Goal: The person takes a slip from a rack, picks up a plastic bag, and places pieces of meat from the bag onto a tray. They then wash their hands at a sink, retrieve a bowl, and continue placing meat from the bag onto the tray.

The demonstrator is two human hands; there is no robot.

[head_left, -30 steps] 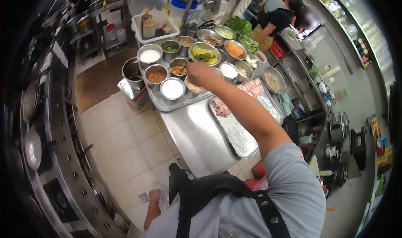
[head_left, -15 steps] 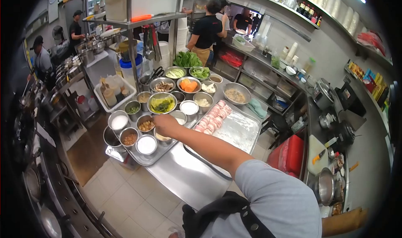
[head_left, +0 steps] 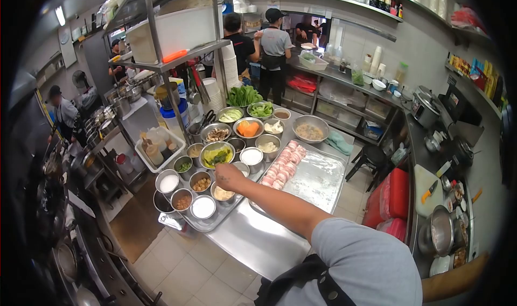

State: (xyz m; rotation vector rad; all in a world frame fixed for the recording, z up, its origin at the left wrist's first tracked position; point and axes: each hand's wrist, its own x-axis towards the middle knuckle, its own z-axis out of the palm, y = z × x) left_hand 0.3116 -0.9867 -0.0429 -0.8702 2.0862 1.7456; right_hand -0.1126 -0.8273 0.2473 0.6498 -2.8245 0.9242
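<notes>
The steel worktable [head_left: 253, 247] stands on pale floor tiles [head_left: 199, 268]. Left of the worktable: brown floor section [head_left: 134, 220]. Right: black stool [head_left: 369, 156]. Beyond: counter [head_left: 344, 79] with undershelves, grey wall [head_left: 425, 45], wall shelf [head_left: 323, 0]. Above, far left of the worktable: lit ceiling lamp [head_left: 60, 15].

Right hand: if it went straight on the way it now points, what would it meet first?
The right hand would probably meet the near edge of the bowl of yellow-green vegetables, or just skim past it towards the cup of chopped greens; the fingertips are hidden and depth is unclear.
</notes>
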